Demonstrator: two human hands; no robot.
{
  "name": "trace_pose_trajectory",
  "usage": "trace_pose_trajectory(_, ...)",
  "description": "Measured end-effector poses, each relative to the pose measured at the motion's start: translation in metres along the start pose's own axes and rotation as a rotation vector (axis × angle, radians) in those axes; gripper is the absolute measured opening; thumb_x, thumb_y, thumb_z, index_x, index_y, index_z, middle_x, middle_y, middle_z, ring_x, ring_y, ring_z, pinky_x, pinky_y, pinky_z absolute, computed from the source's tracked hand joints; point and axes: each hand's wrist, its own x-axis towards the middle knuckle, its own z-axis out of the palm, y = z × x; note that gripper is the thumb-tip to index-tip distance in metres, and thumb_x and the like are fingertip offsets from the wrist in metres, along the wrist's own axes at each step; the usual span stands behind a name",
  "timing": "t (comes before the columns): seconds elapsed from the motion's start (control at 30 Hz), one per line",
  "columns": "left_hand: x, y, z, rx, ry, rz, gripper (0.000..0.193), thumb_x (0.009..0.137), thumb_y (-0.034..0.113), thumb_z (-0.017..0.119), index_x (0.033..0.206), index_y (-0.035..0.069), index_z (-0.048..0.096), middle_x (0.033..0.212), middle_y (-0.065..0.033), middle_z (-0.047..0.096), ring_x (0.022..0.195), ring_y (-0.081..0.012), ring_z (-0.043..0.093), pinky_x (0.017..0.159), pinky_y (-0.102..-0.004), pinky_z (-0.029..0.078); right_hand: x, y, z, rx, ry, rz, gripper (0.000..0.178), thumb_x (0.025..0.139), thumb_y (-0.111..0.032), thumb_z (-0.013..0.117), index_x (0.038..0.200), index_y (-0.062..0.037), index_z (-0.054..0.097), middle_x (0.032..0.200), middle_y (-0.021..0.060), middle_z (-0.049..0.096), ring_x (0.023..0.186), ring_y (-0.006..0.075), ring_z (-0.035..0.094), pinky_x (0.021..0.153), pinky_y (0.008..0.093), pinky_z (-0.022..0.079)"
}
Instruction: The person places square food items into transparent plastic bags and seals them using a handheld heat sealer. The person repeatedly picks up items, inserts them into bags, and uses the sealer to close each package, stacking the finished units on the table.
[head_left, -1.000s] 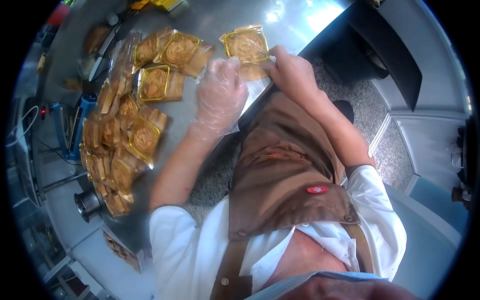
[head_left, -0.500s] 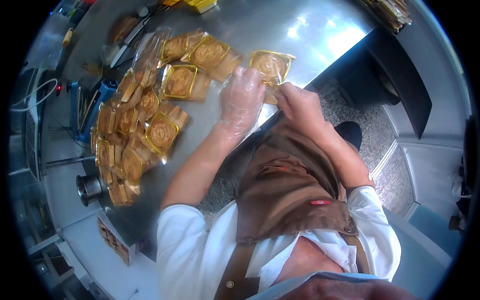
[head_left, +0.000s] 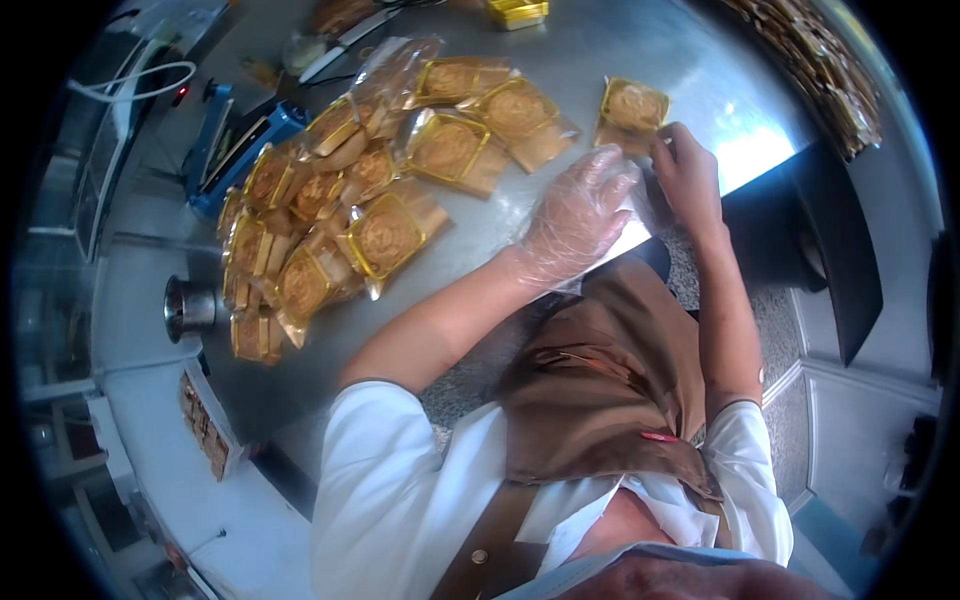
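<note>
A wrapped round pastry in a gold tray [head_left: 637,105] lies on the steel table, its brown lower part toward me. My left hand [head_left: 582,212], in a clear plastic glove, is just below and left of this packet. Its fingers are loosely bent, thumb apart, and nothing shows in them. My bare right hand [head_left: 688,178] is beside the packet's lower right corner, fingers curled with the tips together. Whatever they grip is too small or hidden to make out. More such wrapped pastries [head_left: 447,148] are spread and heaped to the left.
A blue device [head_left: 250,150] stands behind the heap at the left, with a white-handled knife [head_left: 345,45] farther back. Yellow trays [head_left: 518,12] are stacked at the far edge. Rows of packets [head_left: 810,60] line the far right. A metal pot [head_left: 188,308] is at the left.
The view has shifted, so the table's things appear farther right. My left hand has come off the packet toward me and turned its fingers rightward. The packet now lies beyond both hands.
</note>
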Motion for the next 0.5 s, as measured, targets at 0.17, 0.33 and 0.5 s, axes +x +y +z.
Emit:
trace_pose_trajectory(0.17,-0.003,0.001,-0.001,0.005,-0.032,-0.003,0.046,0.086,0.014,0.075,0.129,0.003,0.062,0.131,-0.0188,0.058,0.115,-0.0378,0.061,0.099,-0.0484,0.051,0.018,-0.015,0.011,0.115,-0.149,0.037,0.05,0.096,-0.027,0.07,0.143,-0.0107,0.062,0.087,0.0184,0.075,0.08,0.0296,0.075,0.077,0.0388,0.056)
trace_pose_trajectory(0.33,-0.008,0.0,0.005,-0.021,-0.131,-0.03,0.038,0.086,0.015,0.076,0.12,0.004,0.066,0.119,-0.0152,0.064,0.108,-0.0343,0.064,0.093,-0.0463,0.053,0.009,0.012,0.025,0.147,0.036,0.002,0.029,0.101,-0.023,0.065,0.12,-0.0024,0.071,0.087,0.0184,0.075,0.078,0.0252,0.073,0.076,0.0353,0.056)
trace_pose_trajectory(0.5,-0.011,-0.001,0.01,0.012,-0.119,-0.06,0.032,0.086,0.015,0.075,0.115,0.004,0.067,0.115,-0.0133,0.066,0.105,-0.0331,0.065,0.091,-0.0457,0.054,0.011,0.008,0.017,0.21,0.023,0.008,0.025,0.102,-0.021,0.063,0.11,0.0013,0.072,0.081,0.0172,0.073,0.075,0.0223,0.071,0.074,0.0351,0.055)
